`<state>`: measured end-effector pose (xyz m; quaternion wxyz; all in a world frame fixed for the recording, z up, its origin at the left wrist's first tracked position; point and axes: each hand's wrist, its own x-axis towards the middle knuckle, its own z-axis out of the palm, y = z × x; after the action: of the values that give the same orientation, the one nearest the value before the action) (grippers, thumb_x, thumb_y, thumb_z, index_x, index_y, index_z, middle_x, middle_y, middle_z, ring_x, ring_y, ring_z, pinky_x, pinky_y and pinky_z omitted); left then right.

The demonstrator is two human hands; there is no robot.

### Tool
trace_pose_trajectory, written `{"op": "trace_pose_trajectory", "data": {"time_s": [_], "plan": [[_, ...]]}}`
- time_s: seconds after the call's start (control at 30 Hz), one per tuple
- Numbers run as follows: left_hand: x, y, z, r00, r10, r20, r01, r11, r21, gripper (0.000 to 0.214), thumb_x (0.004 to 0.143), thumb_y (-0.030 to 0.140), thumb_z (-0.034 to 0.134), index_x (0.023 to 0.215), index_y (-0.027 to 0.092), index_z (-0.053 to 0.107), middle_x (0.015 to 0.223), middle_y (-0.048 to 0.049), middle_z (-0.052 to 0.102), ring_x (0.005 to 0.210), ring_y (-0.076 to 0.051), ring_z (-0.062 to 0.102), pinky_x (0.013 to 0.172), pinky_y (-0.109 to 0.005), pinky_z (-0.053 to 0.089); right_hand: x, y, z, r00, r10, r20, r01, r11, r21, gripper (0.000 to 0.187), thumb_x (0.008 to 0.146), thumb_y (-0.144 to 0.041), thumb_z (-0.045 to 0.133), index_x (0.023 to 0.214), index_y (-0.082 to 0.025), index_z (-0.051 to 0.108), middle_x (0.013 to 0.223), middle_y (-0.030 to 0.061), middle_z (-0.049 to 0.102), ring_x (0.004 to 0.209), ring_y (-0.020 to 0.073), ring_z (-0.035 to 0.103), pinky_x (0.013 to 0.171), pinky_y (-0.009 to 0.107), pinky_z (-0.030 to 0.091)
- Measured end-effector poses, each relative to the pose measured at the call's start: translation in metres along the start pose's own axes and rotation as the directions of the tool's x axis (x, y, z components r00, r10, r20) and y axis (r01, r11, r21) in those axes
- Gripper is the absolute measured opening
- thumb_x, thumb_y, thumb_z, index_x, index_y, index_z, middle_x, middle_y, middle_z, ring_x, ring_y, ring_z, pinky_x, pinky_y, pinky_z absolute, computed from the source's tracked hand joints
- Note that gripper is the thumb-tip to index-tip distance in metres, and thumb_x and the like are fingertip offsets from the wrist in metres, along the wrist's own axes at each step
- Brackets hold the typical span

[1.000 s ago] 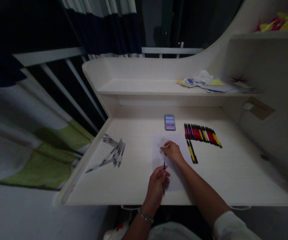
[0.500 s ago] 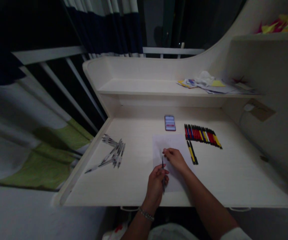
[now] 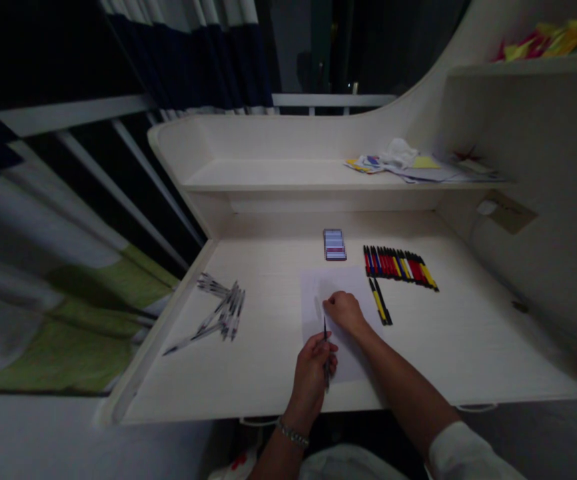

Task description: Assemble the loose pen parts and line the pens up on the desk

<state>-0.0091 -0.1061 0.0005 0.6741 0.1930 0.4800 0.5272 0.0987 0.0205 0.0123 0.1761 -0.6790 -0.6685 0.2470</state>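
My left hand [image 3: 314, 365] is closed around a dark pen [image 3: 325, 353] near the desk's front edge, its tip pointing away from me over a white sheet of paper [image 3: 335, 320]. My right hand [image 3: 344, 312] rests on the sheet just beyond the pen's tip, fingers curled together; what they pinch, if anything, is too small to name. Two pens [image 3: 380, 302], one yellow and one dark, lie just right of the sheet.
A row of several coloured pens [image 3: 401, 265] lies at the right rear of the white desk [image 3: 468, 347]. A phone [image 3: 335, 244] lies behind the sheet. Several pale pens [image 3: 221, 310] are piled at the left. Loose papers [image 3: 418, 165] sit on the shelf.
My right hand has drawn back along the sheet toward the pen's tip and curled tighter. The left hand has kept hold of the pen. The view has shifted slightly.
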Motion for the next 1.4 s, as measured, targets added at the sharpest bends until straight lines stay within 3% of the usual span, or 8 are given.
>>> {"op": "trace_pose_trajectory", "data": {"time_s": [0.13,0.27,0.4,0.53,0.83,1.1,1.27,1.4], "plan": [[0.000,0.004,0.003,1.000,-0.004,-0.007,0.004,1.000,-0.009,0.046,0.065,0.038,0.080,0.102,0.015,0.065,0.077,-0.0038,0.067,0.052,-0.008,0.056,0.050,-0.020,0.039,-0.002,-0.004,0.003,0.999,-0.020,-0.029,0.018,0.998,-0.066,0.025,0.085,-0.030,0.057,0.083,-0.014,0.076,0.089,0.0190,0.074,0.088,0.0277,0.068,0.076,0.032,0.042],[0.001,0.006,0.008,1.000,-0.002,-0.008,0.002,1.000,-0.016,0.048,0.065,0.038,0.080,0.104,0.015,0.065,0.077,-0.0038,0.066,0.052,-0.008,0.055,0.050,-0.020,0.039,-0.013,0.008,-0.003,1.000,-0.021,-0.013,0.024,0.970,0.243,0.039,0.091,-0.042,0.049,0.078,-0.015,0.074,0.079,0.0133,0.073,0.075,0.0222,0.066,0.069,0.029,0.043],[0.004,0.004,0.013,1.000,0.016,0.021,-0.016,1.000,-0.020,0.049,0.067,0.039,0.079,0.106,0.014,0.065,0.078,-0.0046,0.067,0.052,-0.008,0.056,0.050,-0.020,0.040,-0.039,0.023,-0.004,0.982,-0.128,0.140,0.005,0.754,0.656,0.040,0.082,-0.053,0.058,0.076,-0.015,0.072,0.069,0.0055,0.069,0.061,0.0166,0.060,0.061,0.027,0.043],[0.005,-0.001,0.018,0.999,0.000,0.035,0.000,1.000,-0.012,0.052,0.068,0.039,0.080,0.109,0.014,0.064,0.080,-0.0055,0.068,0.053,-0.009,0.056,0.050,-0.020,0.041,-0.046,0.028,-0.006,0.980,-0.135,0.147,-0.029,0.633,0.773,0.031,0.071,-0.047,0.070,0.073,-0.016,0.070,0.066,0.0022,0.066,0.061,0.0152,0.057,0.061,0.026,0.042],[-0.001,-0.001,0.015,0.998,-0.057,0.008,0.058,0.998,-0.036,0.043,0.071,0.036,0.081,0.104,0.014,0.067,0.083,-0.0079,0.069,0.057,-0.009,0.060,0.050,-0.019,0.043,0.006,0.022,-0.013,1.000,0.020,-0.006,-0.018,0.953,0.302,0.021,0.078,-0.034,0.064,0.071,-0.019,0.076,0.069,0.0061,0.073,0.067,0.0182,0.065,0.063,0.026,0.040],[-0.001,0.006,0.018,0.998,-0.068,-0.015,0.066,0.993,-0.098,0.030,0.076,0.029,0.079,0.098,0.012,0.067,0.084,-0.0102,0.071,0.063,-0.012,0.066,0.057,-0.022,0.052,0.004,0.011,-0.007,0.998,-0.019,-0.064,0.020,1.000,0.019,0.017,0.079,-0.034,0.067,0.079,-0.020,0.077,0.085,0.0125,0.076,0.085,0.0244,0.068,0.073,0.029,0.041],[0.001,0.011,0.023,0.992,-0.109,-0.069,0.100,0.987,-0.125,0.026,0.079,0.023,0.076,0.099,0.014,0.062,0.084,-0.0111,0.073,0.067,-0.016,0.070,0.063,-0.025,0.056,-0.014,0.023,-0.011,0.997,-0.018,-0.070,0.040,0.944,0.327,0.028,0.085,-0.036,0.055,0.079,-0.017,0.074,0.078,0.0095,0.074,0.073,0.0201,0.065,0.068,0.028,0.042],[0.002,0.015,0.030,0.989,-0.121,-0.085,0.110,0.986,-0.124,0.023,0.079,0.021,0.074,0.095,0.015,0.059,0.081,-0.0101,0.073,0.066,-0.017,0.071,0.065,-0.029,0.057,-0.042,0.036,-0.008,0.993,0.004,0.121,-0.089,0.698,0.711,0.033,0.078,-0.046,0.060,0.074,-0.015,0.071,0.069,0.0065,0.070,0.059,0.0169,0.059,0.058,0.028,0.043]]}}
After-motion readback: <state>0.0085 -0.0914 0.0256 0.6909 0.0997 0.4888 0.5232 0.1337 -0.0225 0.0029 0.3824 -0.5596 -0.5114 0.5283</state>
